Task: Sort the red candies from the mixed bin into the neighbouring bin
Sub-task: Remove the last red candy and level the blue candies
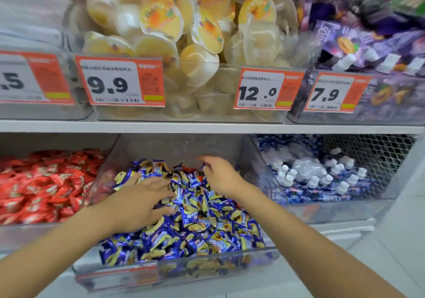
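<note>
Clear bins on white shelves

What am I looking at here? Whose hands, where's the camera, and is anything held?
No machine: a person's bare hands, filmed by one head-worn camera looking down at shop shelves. The middle bin holds blue-and-yellow candies with a few red candies at the back. The left bin holds red ones. The left hand lies flat on the pile, holding nothing. The right hand reaches to the back; its fingers are blurred, so I can't tell whether they hold anything.
</note>
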A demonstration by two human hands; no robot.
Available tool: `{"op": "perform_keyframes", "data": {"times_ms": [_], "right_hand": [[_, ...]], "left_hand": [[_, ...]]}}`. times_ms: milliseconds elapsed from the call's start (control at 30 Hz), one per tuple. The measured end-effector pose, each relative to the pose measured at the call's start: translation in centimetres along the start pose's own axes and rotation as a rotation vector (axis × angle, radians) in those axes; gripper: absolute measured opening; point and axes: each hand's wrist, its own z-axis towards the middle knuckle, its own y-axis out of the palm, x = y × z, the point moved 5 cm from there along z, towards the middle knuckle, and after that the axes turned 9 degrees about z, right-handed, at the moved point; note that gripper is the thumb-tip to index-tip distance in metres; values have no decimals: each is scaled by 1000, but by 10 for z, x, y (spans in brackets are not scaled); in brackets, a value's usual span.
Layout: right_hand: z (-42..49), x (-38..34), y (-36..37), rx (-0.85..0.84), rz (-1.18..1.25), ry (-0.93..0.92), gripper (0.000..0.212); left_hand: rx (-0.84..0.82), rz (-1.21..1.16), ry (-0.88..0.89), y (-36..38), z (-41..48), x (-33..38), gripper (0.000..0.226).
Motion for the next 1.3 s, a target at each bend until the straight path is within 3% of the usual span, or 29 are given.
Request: {"op": "perform_keyframes", "data": {"times_ms": [100, 300, 367, 433, 500, 600, 733, 867, 967, 1067, 1167, 1300], "right_hand": [[25, 22, 36, -144, -24, 90, 46], [-6, 11, 12, -147, 23, 105, 43], [-28, 6, -9, -126, 41, 64, 29], [-50, 0, -31, -84, 16, 14, 21], [-71, -6, -53, -10, -49, -33, 18], [-98, -8, -81, 87, -85, -109, 19], [-124, 10, -105, 260, -105, -198, 25], [-140, 44, -112, 401, 190, -101, 30], [-144, 57, -107, 394, 443, 0, 22], [-146, 57, -104, 381, 490, 8, 20], [-146, 58, -103, 381, 501, 0, 21], [-144, 62, -102, 372, 505, 2, 23]], "left_hand": [[17, -20, -1, 1, 1, -1, 135], [39, -108, -6, -4, 4, -3, 127], [123, -128, -24, -16, 8, -1, 101], [205, -137, -73, -31, 23, 0, 59], [243, -206, -65, -42, 50, 6, 43], [163, -310, -67, -36, 95, 17, 43], [40, -172, -161, -6, 127, 17, 54], [266, -345, -195, -21, 116, 18, 45], [426, -512, -60, -48, 106, 48, 30], [273, -632, 91, -43, 117, 94, 14], [171, -640, 124, -23, 129, 111, 25], [213, -579, 141, -18, 133, 111, 30]]}}
